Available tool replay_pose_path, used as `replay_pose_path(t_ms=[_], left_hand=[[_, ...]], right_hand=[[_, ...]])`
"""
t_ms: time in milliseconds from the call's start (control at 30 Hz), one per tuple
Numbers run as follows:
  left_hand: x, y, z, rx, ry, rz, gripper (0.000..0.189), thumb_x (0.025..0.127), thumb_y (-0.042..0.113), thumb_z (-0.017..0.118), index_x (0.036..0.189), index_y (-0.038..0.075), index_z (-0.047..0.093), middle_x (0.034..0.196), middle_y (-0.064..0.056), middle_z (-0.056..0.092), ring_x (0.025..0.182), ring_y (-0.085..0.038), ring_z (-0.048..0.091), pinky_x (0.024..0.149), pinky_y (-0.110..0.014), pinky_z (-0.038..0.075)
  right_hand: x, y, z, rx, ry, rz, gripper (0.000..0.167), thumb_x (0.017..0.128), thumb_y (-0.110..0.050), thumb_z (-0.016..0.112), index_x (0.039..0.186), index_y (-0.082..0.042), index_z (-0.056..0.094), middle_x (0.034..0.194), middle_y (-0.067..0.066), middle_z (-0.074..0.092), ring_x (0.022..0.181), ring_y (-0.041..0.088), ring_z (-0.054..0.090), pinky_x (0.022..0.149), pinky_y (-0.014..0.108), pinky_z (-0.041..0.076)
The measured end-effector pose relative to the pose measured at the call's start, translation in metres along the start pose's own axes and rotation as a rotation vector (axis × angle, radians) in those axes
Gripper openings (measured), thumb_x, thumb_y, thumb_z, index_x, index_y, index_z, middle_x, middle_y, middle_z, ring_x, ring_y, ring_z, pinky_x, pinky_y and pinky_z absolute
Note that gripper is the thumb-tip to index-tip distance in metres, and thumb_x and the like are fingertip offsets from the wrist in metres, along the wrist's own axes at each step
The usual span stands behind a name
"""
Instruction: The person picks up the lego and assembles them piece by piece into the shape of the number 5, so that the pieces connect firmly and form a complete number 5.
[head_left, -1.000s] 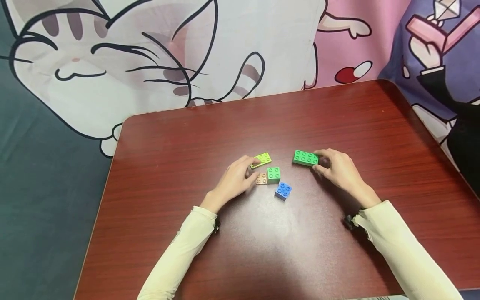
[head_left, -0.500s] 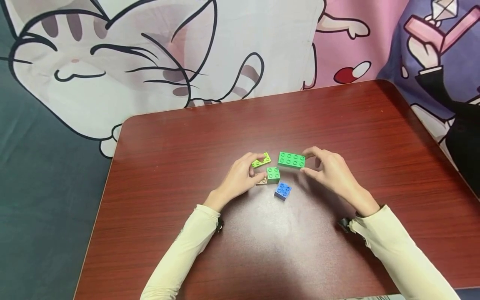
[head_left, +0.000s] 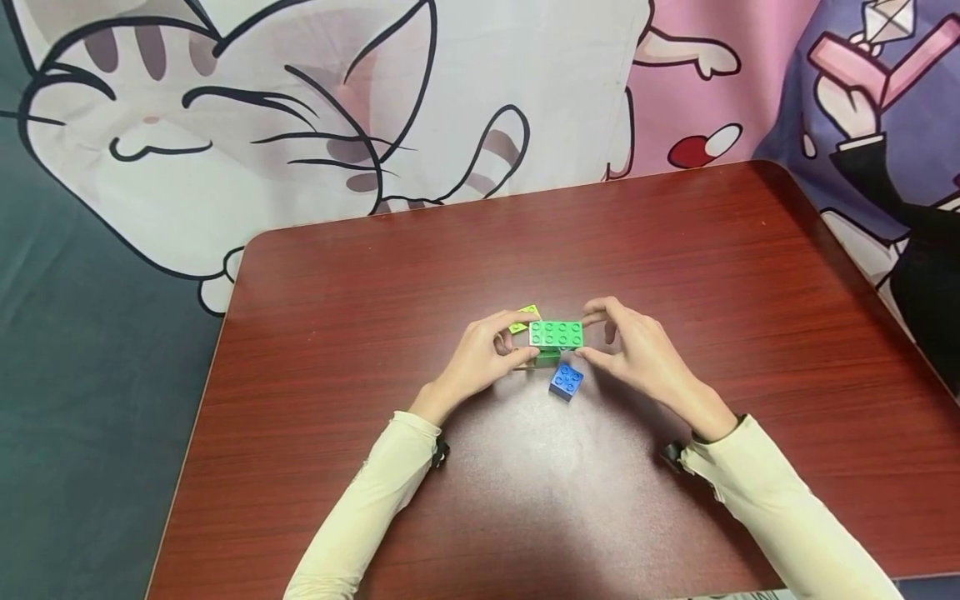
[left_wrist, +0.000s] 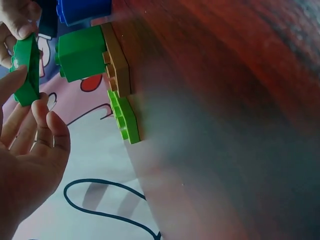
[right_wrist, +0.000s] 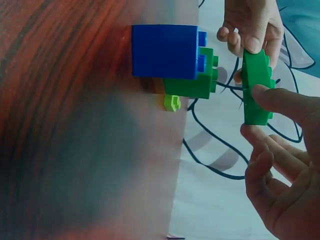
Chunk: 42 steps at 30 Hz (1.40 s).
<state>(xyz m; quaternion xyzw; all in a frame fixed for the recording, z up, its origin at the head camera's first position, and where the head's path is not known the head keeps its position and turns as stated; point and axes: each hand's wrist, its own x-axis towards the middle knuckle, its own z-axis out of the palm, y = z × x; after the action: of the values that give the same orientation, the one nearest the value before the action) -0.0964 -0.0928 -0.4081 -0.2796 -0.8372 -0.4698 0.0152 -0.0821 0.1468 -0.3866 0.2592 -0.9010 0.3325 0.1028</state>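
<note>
Left hand (head_left: pixel 474 360) and right hand (head_left: pixel 648 362) pinch the long brick (head_left: pixel 556 335) above the square green brick (left_wrist: pixel 85 55). Probably light, stiff; its ends suit fingertips.

The long green brick (head_left: pixel 556 334) has been carried leftward by the right hand (head_left: pixel 643 358), from the right of the other bricks to a raised position over the small green brick (left_wrist: pixel 82 52), whose studs are now hidden in the head view. Its left end is now pinched by the left hand (head_left: pixel 476 358), by which only the lime brick (left_wrist: pixel 124 117) and tan brick (left_wrist: pixel 116 62) were partly covered earlier.
</note>
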Motion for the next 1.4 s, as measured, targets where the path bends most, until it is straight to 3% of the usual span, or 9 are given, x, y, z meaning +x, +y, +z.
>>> replay_pose_path(t_ms=[267, 467, 867, 1167, 1400], left_hand=[[-0.004, -0.003, -0.003, -0.035, 0.019, -0.049, 0.040, 0.075, 0.013, 0.078, 0.113, 0.006, 0.065, 0.077, -0.012, 0.061, 0.062, -0.011, 0.050, 0.054, -0.024, 0.045], [-0.006, -0.006, -0.003, -0.054, 0.036, -0.068, 0.039, 0.074, 0.014, 0.079, 0.111, 0.009, 0.067, 0.069, -0.005, 0.057, 0.057, -0.008, 0.048, 0.050, -0.022, 0.042], [-0.011, -0.012, -0.001, -0.011, 0.026, -0.103, 0.038, 0.074, 0.016, 0.079, 0.111, 0.011, 0.067, 0.054, 0.005, 0.044, 0.047, -0.003, 0.039, 0.041, -0.022, 0.032], [-0.015, -0.016, -0.003, 0.031, 0.005, -0.084, 0.038, 0.075, 0.015, 0.078, 0.111, 0.009, 0.067, 0.062, -0.007, 0.051, 0.049, -0.002, 0.038, 0.043, -0.022, 0.033], [-0.016, -0.016, -0.005, 0.038, 0.002, -0.076, 0.039, 0.076, 0.015, 0.078, 0.112, 0.007, 0.067, 0.067, -0.014, 0.055, 0.050, -0.002, 0.039, 0.044, -0.022, 0.034]], right_hand=[[0.000, 0.008, 0.007, 0.130, -0.025, -0.011, 0.035, 0.073, -0.010, 0.078, 0.104, -0.006, 0.061, 0.087, 0.004, 0.064, 0.068, 0.010, 0.052, 0.054, 0.025, 0.040], [0.000, 0.012, 0.011, 0.229, -0.050, 0.026, 0.034, 0.075, -0.007, 0.076, 0.106, -0.004, 0.061, 0.091, 0.007, 0.065, 0.070, 0.011, 0.055, 0.054, 0.024, 0.043], [0.000, 0.017, 0.020, 0.248, -0.087, 0.045, 0.031, 0.076, -0.009, 0.076, 0.104, -0.010, 0.062, 0.091, 0.003, 0.064, 0.065, 0.010, 0.052, 0.053, 0.025, 0.041], [0.000, 0.015, 0.026, 0.252, -0.126, 0.038, 0.033, 0.077, -0.009, 0.075, 0.106, -0.008, 0.060, 0.080, 0.001, 0.063, 0.067, 0.010, 0.055, 0.057, 0.028, 0.042], [0.003, 0.016, 0.028, 0.235, -0.106, -0.019, 0.037, 0.076, -0.007, 0.075, 0.110, -0.007, 0.062, 0.088, 0.004, 0.066, 0.067, 0.010, 0.055, 0.057, 0.030, 0.043]])
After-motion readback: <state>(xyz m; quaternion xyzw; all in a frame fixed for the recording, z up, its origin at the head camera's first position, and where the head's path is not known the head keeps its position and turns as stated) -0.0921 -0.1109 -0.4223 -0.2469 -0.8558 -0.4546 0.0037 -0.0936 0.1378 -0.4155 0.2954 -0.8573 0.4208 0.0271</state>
